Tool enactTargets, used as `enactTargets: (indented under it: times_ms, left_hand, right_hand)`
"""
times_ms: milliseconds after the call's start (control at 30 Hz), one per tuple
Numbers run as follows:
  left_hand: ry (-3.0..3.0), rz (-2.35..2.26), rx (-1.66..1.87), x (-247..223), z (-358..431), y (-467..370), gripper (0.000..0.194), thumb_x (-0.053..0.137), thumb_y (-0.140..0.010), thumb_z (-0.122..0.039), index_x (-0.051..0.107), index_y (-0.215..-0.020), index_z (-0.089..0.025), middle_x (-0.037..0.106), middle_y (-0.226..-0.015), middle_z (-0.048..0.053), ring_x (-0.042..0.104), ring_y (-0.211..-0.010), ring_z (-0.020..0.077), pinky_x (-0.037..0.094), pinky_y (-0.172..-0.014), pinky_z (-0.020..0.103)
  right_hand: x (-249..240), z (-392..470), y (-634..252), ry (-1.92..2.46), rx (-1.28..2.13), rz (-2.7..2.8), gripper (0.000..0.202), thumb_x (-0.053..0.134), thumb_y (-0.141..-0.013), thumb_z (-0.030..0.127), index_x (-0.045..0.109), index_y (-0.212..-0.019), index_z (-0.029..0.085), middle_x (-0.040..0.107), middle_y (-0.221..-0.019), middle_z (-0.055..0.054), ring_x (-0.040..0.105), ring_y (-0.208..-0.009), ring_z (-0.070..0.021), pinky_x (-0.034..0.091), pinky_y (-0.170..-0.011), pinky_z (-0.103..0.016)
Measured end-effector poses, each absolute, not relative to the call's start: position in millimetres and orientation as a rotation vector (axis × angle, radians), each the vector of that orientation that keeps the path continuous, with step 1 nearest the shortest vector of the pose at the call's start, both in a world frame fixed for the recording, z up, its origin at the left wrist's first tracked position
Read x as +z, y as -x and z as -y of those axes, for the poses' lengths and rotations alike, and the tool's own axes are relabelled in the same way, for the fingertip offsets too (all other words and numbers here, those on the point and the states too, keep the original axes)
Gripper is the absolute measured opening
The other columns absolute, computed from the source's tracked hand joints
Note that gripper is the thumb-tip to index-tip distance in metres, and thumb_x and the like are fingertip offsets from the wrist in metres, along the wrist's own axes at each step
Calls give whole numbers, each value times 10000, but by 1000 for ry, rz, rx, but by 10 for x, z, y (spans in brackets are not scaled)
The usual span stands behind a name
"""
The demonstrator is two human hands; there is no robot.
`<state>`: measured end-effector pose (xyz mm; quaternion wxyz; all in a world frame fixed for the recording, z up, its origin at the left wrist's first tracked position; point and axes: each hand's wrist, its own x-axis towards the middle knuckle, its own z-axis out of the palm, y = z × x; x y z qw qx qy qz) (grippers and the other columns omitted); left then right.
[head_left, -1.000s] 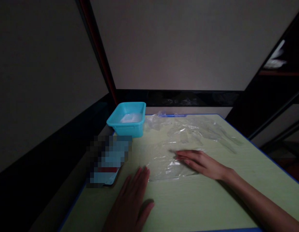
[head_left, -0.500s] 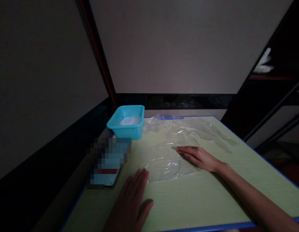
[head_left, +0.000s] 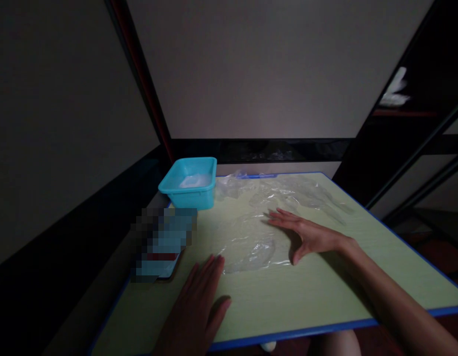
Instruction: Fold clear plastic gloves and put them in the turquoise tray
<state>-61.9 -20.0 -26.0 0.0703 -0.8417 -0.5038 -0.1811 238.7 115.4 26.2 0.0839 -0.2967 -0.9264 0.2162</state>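
A clear plastic bag (head_left: 243, 242) lies spread on the pale green table, its surface wrinkled and shiny. My left hand (head_left: 201, 291) rests flat at the table's near left, fingers stretched, the index fingertip at the bag's left corner. Over the bag's right side is my right hand (head_left: 299, 232), thumb spread wide from the fingers and nothing held. Its fingertips are at or just above the film; contact is hard to tell. Behind, more crumpled clear plastic (head_left: 295, 193) stretches toward the far edge.
A turquoise basin (head_left: 193, 198) with something white inside stands at the far left corner. A flat blurred-out object, like a phone (head_left: 165, 247), lies along the left edge. The blue-edged table (head_left: 288, 306) meets a wall behind. A dark shelf with a white item (head_left: 395, 91) is at right.
My right hand has opened, its thumb swinging away from the fingers toward me. My left hand stays nearly in place. The view has shifted slightly.
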Motion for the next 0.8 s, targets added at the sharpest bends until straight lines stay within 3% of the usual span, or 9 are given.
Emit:
enactTargets:
  times_ms: [233,300,367,467,567,800]
  left_hand:
    - [2538,1531,-483,-253,193,628,621,435,-846,-300,120,-1366,-175,390,-1343,107,372,-1219,230,381,-964,438]
    - [2539,1518,-496,-253,194,629,618,433,-847,-296,119,-1367,-182,391,-1344,100,372,-1220,227,383,-964,434]
    - [2536,1515,-513,-254,194,631,612,432,-848,-299,125,-1366,-191,398,-1341,94,380,-1216,224,389,-961,422]
    - [2530,1514,-523,-262,188,635,600,432,-848,-316,144,-1362,-200,405,-1337,90,391,-1208,225,385,-965,422]
    - [2531,1498,-509,-277,173,640,590,439,-845,-327,174,-1354,-190,408,-1334,95,393,-1207,231,379,-965,433]
    - [2525,1469,-498,-283,154,649,532,422,-844,-322,236,-1326,-194,442,-1307,103,409,-1194,240,358,-966,458]
  right_hand:
    - [312,-1134,-2633,969,837,2742,1040,757,-520,438,190,-1369,243,14,-1455,-106,-37,-1308,-307,80,-1024,-538]
    - [356,-1131,-2676,949,870,2660,964,753,-542,415,249,-1349,257,87,-1450,-100,24,-1313,-299,101,-1027,-531]
    - [414,-1116,-2653,889,956,2512,732,708,-634,377,382,-1276,244,283,-1387,-100,220,-1280,-262,194,-1023,-485]
    - [455,-1073,-2505,792,1314,2213,308,578,-785,320,552,-1049,162,584,-1047,-85,553,-975,-170,424,-867,-365]
    - [386,-1034,-2323,733,1714,2043,227,568,-798,311,582,-921,120,634,-818,-52,607,-742,-117,486,-700,-275]
    - [216,-1055,-2266,889,2224,1982,280,618,-739,385,607,-837,122,646,-721,-25,625,-655,-94,487,-627,-218]
